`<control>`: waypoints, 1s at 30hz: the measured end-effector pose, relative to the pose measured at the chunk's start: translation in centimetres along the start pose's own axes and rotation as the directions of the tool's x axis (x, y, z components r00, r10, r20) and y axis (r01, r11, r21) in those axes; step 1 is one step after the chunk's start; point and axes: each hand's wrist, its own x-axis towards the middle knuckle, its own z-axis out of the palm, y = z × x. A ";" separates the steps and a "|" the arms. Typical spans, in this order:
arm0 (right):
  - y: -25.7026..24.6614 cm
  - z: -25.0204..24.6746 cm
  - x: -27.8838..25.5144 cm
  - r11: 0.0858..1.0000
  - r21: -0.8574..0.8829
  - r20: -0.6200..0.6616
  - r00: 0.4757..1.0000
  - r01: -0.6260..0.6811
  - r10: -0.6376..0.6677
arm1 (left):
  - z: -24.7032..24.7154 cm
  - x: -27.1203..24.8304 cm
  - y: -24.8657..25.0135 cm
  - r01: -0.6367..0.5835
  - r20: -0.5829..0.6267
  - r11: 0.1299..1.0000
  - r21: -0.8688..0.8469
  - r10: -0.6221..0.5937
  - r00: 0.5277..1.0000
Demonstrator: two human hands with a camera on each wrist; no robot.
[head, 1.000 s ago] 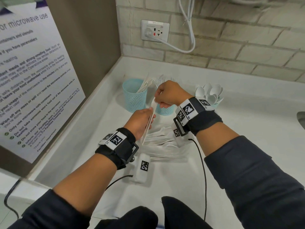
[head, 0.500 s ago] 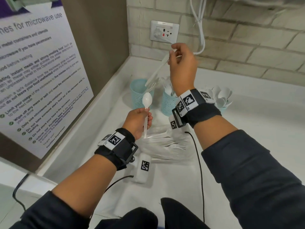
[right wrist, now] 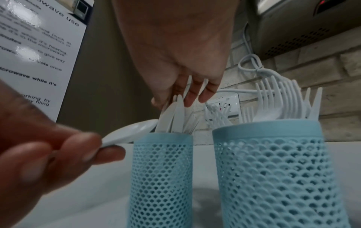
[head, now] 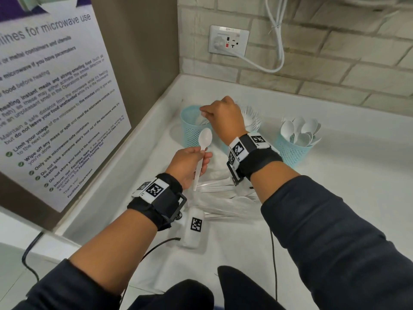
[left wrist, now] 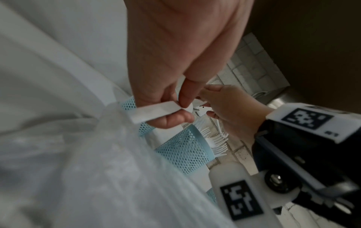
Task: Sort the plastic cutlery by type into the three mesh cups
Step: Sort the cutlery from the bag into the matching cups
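The right hand (head: 223,117), raised a moment ago, now lowers a pinched white plastic knife (right wrist: 178,114) into the leftmost pale blue mesh cup (head: 192,133), while the left hand (head: 187,164) grips a white plastic spoon (head: 202,151), unsorted.

Three pale-blue mesh cups (head: 292,151) in a row near the brick wall (head: 335,52), bristling with upright white plastic cutlery; corner panel (head: 152,52) closing the left; open white counter (head: 357,175) rightward; loose cutlery pile (head: 223,193) between the wrists.

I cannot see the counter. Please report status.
Left hand grips spoon. Right hand lowering knife into knife cup. Nothing blocks.
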 end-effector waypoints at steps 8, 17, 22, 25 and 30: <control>2.1 -2.4 -1.3 0.794 0.514 -0.171 0.867 -0.326 0.467 | 1.3 -0.5 0.5 -0.018 0.089 1.000 -0.002 0.018 0.996; 4.0 -5.4 -4.3 0.761 0.417 0.477 0.832 -0.497 0.283 | 4.4 -0.8 0.1 -0.119 0.199 0.991 0.067 0.103 0.975; 6.9 -7.6 -5.0 0.653 0.518 -0.018 0.756 -0.553 0.654 | 4.9 -0.5 -0.9 -0.235 0.256 0.870 0.433 0.131 0.958; 8.5 -9.6 -6.0 0.655 0.565 -0.403 0.525 -0.502 0.750 | 4.8 -0.5 -1.0 -0.404 0.422 0.355 0.843 0.029 0.906; 10.0 -9.8 -7.5 0.782 0.382 -0.668 0.439 -0.492 0.602 | 5.0 -0.9 -1.0 -0.387 0.373 -0.054 0.921 -0.172 0.912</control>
